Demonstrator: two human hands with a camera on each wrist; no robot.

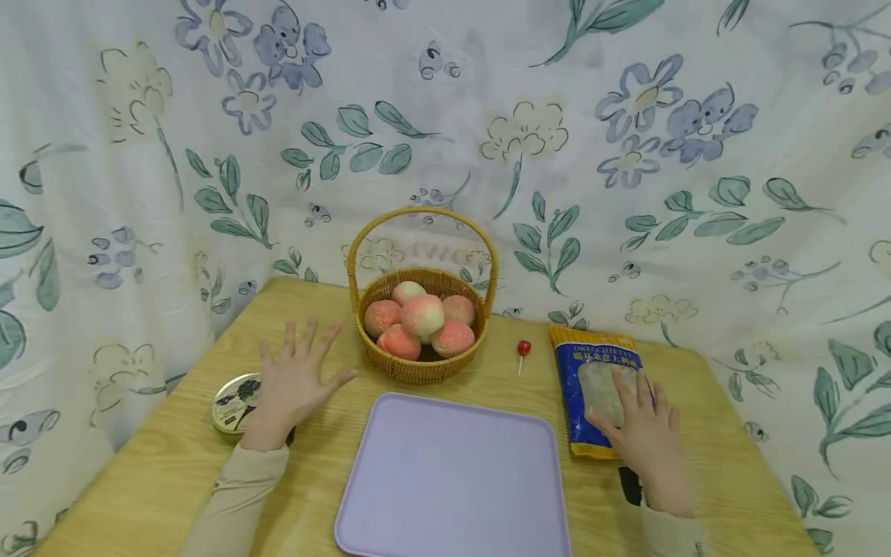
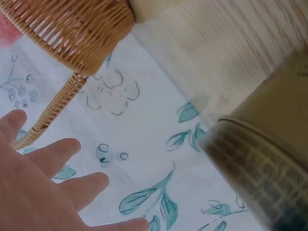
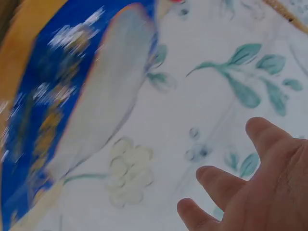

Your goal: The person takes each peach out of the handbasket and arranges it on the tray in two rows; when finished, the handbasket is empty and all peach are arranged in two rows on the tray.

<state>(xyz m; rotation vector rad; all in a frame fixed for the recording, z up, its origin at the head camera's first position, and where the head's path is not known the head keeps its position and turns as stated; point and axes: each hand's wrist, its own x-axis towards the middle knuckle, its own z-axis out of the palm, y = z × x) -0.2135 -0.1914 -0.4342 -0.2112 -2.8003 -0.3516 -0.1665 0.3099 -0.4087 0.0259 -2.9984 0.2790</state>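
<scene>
My left hand [image 1: 295, 383] is spread with straight fingers beside a round tin [image 1: 235, 404], overlapping its right part in the head view. In the left wrist view the spread left hand [image 2: 43, 187] holds nothing; the tin's side [image 2: 260, 163] shows at the right. My right hand [image 1: 643, 429], fingers also spread, hovers over the lower right of a blue and yellow orecchiette pasta bag [image 1: 585, 387]. The right wrist view shows the right hand [image 3: 264, 187] apart from the blurred bag [image 3: 110, 82]. Whether either hand touches anything beneath cannot be told from the head view.
A lilac tray [image 1: 455, 480] lies at the front middle of the wooden table [image 1: 313, 495]. Behind it stands a wicker basket [image 1: 418, 373] with a tall handle, holding several peaches [image 1: 422, 315]. A red lollipop [image 1: 524, 350] lies between basket and bag. Floral curtain [image 1: 445, 116] surrounds the table.
</scene>
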